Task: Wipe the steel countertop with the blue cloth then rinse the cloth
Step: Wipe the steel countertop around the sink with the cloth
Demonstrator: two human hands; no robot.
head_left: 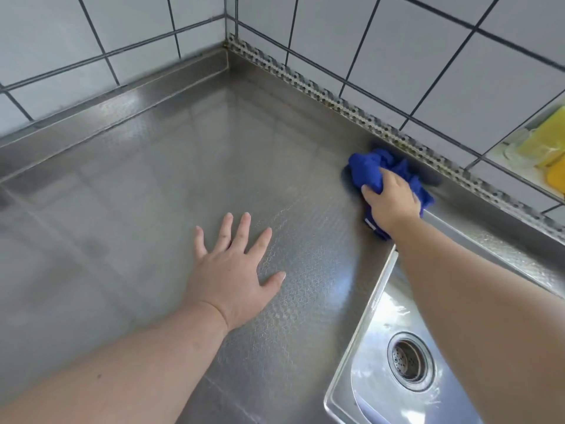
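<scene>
The steel countertop (146, 185) fills most of the view, with a fine embossed pattern. A bunched blue cloth (368, 168) lies on it at the right, close against the back upstand. My right hand (389, 201) grips the cloth from above and presses it onto the steel. My left hand (234, 272) rests flat on the counter's middle with its fingers spread, holding nothing. The cloth's lower part is hidden under my right hand and wrist.
A steel sink (379, 347) with a round drain strainer (409, 361) sits at the lower right, under my right forearm. White tiled walls meet in a corner (229, 35) at the back. Yellow sponges (547, 139) sit on a wall shelf at the far right.
</scene>
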